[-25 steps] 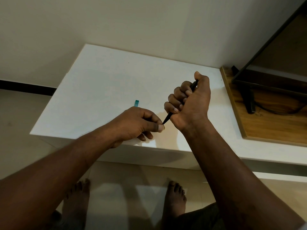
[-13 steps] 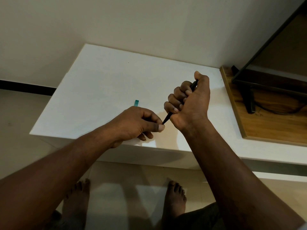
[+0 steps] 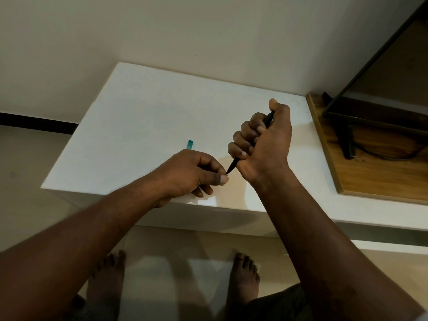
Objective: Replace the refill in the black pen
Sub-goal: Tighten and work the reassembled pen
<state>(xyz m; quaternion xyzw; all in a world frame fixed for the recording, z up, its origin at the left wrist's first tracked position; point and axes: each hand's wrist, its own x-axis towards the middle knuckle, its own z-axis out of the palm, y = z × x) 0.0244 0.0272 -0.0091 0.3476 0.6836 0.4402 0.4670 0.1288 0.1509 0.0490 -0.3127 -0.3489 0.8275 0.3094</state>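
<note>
My right hand [image 3: 264, 144] is closed in a fist around the black pen [image 3: 233, 165], which slants with its pointed tip down and to the left and its back end showing by my thumb. My left hand [image 3: 194, 172] pinches the pen's tip between thumb and forefinger. Whether a refill sits between those fingers is hidden. Behind my left hand, a teal-ended thin object [image 3: 190, 144] lies on the white table [image 3: 139, 126], mostly covered by the hand.
A wooden board [image 3: 370, 172] lies on the table at the right, carrying a black monitor stand [image 3: 347, 144] and cable. A pale wall rises behind the table. My bare feet stand on the tiled floor below the table's front edge.
</note>
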